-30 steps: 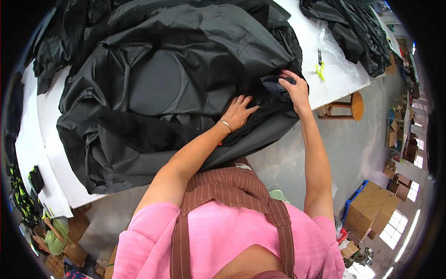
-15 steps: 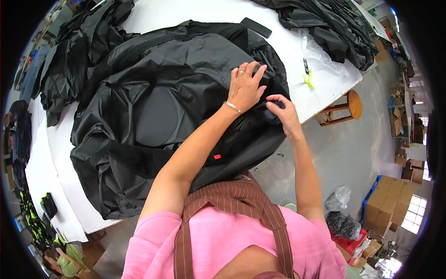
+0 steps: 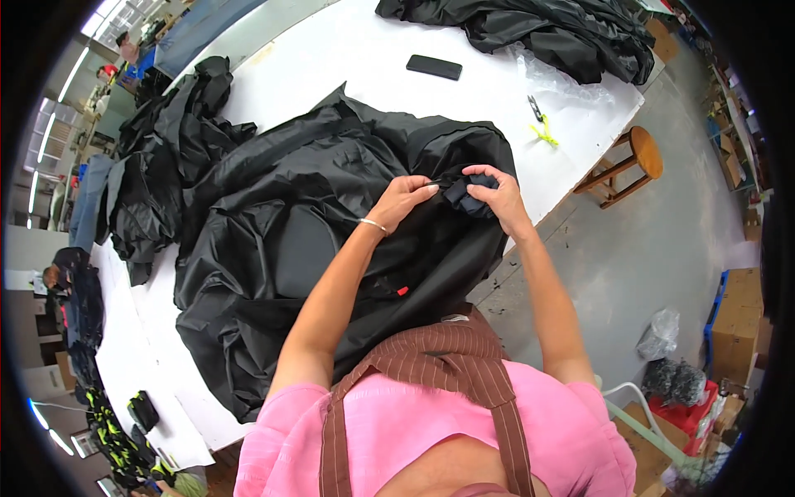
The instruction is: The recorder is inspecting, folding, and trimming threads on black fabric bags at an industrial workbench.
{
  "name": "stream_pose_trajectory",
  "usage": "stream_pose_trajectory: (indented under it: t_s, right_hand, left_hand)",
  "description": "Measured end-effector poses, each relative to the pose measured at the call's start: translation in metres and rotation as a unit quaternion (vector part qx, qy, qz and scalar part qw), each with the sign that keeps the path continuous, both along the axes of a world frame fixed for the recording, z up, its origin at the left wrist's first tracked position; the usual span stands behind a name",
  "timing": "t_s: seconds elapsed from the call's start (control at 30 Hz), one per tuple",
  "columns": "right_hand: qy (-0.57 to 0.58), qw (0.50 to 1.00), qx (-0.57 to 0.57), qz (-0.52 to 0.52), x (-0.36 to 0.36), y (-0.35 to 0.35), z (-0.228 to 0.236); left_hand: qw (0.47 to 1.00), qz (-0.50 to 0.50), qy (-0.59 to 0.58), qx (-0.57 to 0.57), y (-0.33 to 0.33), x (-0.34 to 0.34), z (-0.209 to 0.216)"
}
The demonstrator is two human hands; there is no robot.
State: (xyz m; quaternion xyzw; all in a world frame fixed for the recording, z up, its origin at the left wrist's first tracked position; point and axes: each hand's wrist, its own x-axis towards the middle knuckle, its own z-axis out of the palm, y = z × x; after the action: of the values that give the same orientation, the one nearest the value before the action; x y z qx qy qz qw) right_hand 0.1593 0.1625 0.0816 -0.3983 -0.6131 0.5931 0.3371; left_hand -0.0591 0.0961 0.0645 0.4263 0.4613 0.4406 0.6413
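White surface [image 3: 489, 116] carries glossy, heavily creased black fabric [image 3: 290, 253] (a small red tab [image 3: 402, 291] shows); left hand [image 3: 399, 202] and right hand [image 3: 505, 202] clamp their fingers on a bunched dark portion [image 3: 464, 198], its join with the rest hard to make out.

No readable text. Small red tag [image 3: 402, 291] on black fabric [image 3: 306, 186], just below frame centre: illegible.
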Motion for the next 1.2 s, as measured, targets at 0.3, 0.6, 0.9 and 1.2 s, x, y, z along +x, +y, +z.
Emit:
stream_pose_trajectory:
  t_s: [0.3,0.6,0.9,1.2]
  right_hand:
    - [0.374,0.855,-0.354,-0.061,0.001,-0.011,-0.011]
    - [0.342,0.924,-0.172,0.020,-0.026,-0.062,0.029]
    - [-0.011,0.968,0.245,-0.051,-0.040,-0.068,0.029]
    - [-0.020,0.981,0.191,0.029,-0.021,-0.064,0.027]
  left_hand:
    - [0.978,0.153,-0.142,-0.017,-0.028,0.000,0.007]
    - [0.977,0.180,-0.109,0.024,-0.038,0.017,0.021]
    - [0.976,0.169,-0.125,0.051,-0.054,0.023,0.025]
    - [0.981,0.185,-0.023,0.058,-0.062,0.032,0.026]
